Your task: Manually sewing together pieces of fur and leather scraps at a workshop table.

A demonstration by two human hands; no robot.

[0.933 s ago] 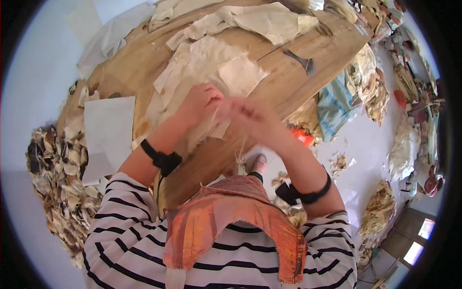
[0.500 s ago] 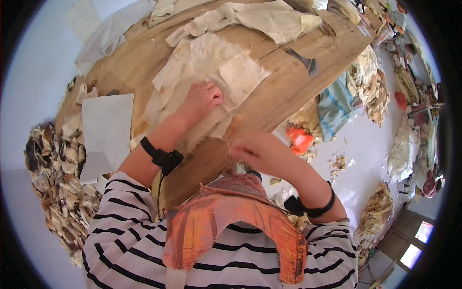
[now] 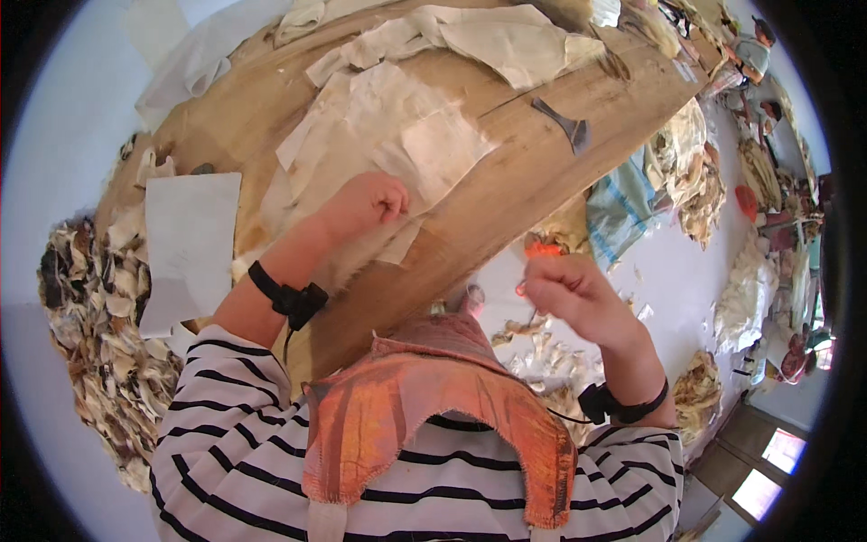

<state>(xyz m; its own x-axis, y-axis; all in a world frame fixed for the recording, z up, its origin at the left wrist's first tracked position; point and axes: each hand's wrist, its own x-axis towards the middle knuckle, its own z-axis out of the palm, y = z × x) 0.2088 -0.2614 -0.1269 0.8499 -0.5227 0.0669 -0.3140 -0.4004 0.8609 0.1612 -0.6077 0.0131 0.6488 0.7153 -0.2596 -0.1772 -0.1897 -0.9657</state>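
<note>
Pale, thin pieces of hide [image 3: 370, 117] lie overlapping on a wooden table, with a furry fringe along the near edge. My left hand [image 3: 366, 200] rests over the near part of these pieces, fingers curled in; what they pinch is hidden. Off the table's right edge, above the floor, my right hand [image 3: 573, 294] is raised with its fingers closed. Anything in that grip is too small to make out. Farther right on the table lies a dark metal blade [image 3: 562, 125] with a flared end.
More pale hide [image 3: 506, 45] lies along the table's far side. A white sheet [image 3: 191, 235] hangs at the left beside a heap of scraps [image 3: 99, 343]. Right of the table [image 3: 506, 190] are a blue sack [image 3: 621, 203] and more hides on the floor. Two people are far right.
My right hand has swung right, away from the table edge, with its fingers closed. My left hand has shifted slightly left and stays over the hide.
</note>
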